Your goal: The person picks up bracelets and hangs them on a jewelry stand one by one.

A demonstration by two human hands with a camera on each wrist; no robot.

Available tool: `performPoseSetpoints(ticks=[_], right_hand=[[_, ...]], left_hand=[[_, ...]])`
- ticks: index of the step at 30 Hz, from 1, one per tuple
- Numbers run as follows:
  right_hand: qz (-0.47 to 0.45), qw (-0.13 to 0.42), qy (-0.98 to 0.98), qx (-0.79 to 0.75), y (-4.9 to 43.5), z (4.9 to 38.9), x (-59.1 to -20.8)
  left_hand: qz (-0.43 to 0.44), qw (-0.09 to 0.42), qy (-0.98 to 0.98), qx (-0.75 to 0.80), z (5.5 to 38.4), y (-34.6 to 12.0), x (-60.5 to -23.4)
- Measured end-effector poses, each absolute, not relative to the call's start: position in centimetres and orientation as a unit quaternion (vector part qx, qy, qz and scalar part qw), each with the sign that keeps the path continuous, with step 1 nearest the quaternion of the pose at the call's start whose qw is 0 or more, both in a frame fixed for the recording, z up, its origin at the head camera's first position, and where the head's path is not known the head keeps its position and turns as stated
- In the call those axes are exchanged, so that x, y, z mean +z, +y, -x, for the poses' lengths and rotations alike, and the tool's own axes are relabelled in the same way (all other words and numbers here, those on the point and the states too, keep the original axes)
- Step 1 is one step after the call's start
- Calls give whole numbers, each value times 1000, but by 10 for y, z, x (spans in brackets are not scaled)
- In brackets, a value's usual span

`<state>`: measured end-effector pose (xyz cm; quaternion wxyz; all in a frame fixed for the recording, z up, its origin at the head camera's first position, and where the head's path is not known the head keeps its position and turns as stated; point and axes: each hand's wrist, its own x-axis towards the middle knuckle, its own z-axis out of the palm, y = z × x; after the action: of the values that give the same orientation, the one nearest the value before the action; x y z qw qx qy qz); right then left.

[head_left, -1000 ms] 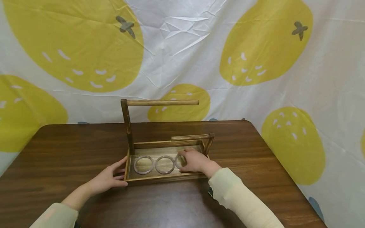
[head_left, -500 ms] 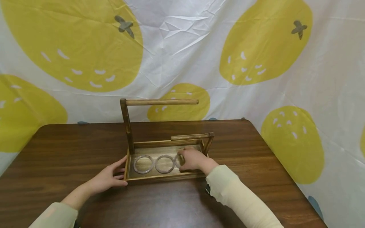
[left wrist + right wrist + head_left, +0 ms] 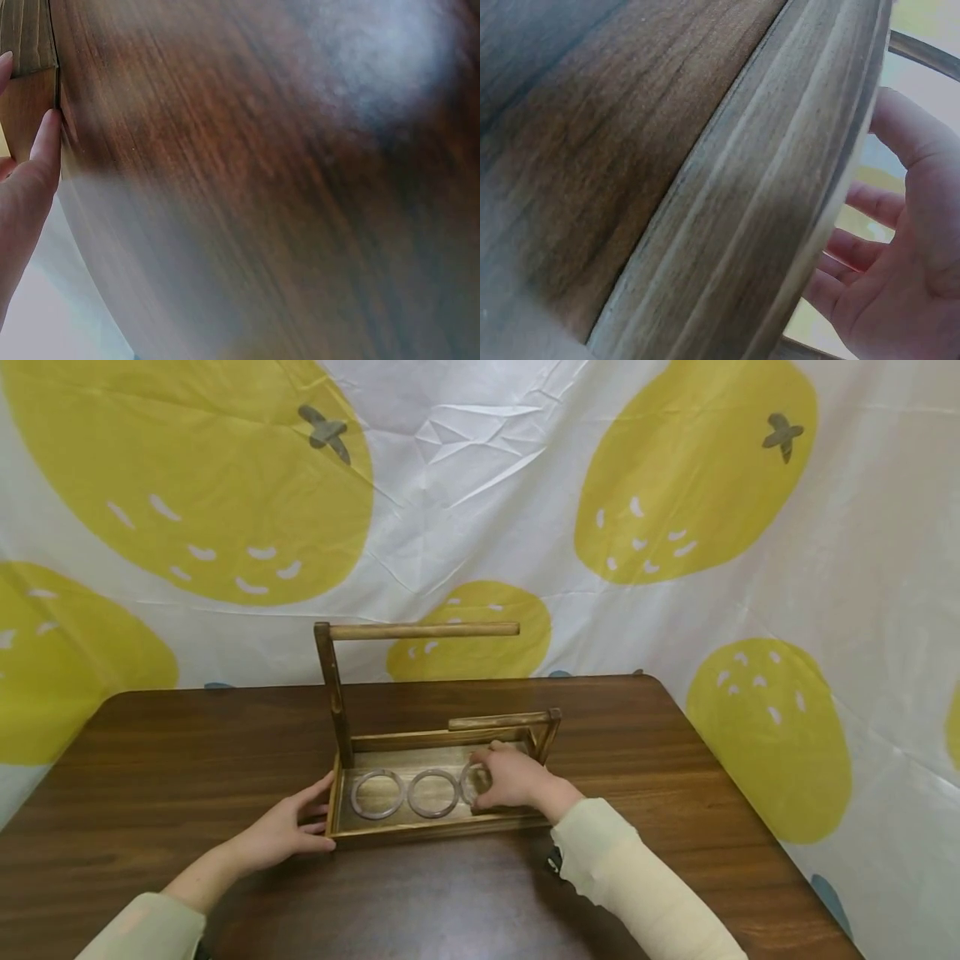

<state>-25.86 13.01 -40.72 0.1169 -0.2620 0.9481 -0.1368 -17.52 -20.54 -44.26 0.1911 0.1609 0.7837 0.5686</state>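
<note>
A shallow wooden tray lies on the table with three pale, greyish-purple bangles in a row inside. The left bangle and the middle bangle lie flat. My right hand reaches over the front wall and holds the right bangle, thumb at its near side, fingers at its far side; the hand covers much of it. In the right wrist view the tray wall hides the fingertips. My left hand rests against the tray's left end, fingers extended, thumb by the front corner.
A tall post with a long bar rises from the tray's left end. A shorter post with a bar stands at its right end, just behind my right hand. The brown table meets a fruit-printed curtain at the back.
My right hand has shifted very slightly at the right bangle, and more of that bangle shows. My left hand, the tray and the other two bangles stay in place.
</note>
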Motion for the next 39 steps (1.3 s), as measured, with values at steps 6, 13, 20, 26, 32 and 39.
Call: performPoseSetpoints(ticks=[6,13,20,26,32,39], right_hand=[[259,120,945,-157,135,255,-403],[282,101,939,-168,141,251,-401],[294,83,933,-188,147,244,-396],[282,91,935,-197,150,242,-393],[290,84,930,-209,151,238,-390],[301,72,923,-230,153,233,-383]], left_hand=[[-163,190,785,566,175,-205,-442],[-160,191,786,566,176,-206,-444],[-160,191,785,567,175,-206,-442],[-159,190,787,566,175,-206,-442],[-162,190,786,566,175,-205,-442],[-167,185,785,568,175,-206,-442]])
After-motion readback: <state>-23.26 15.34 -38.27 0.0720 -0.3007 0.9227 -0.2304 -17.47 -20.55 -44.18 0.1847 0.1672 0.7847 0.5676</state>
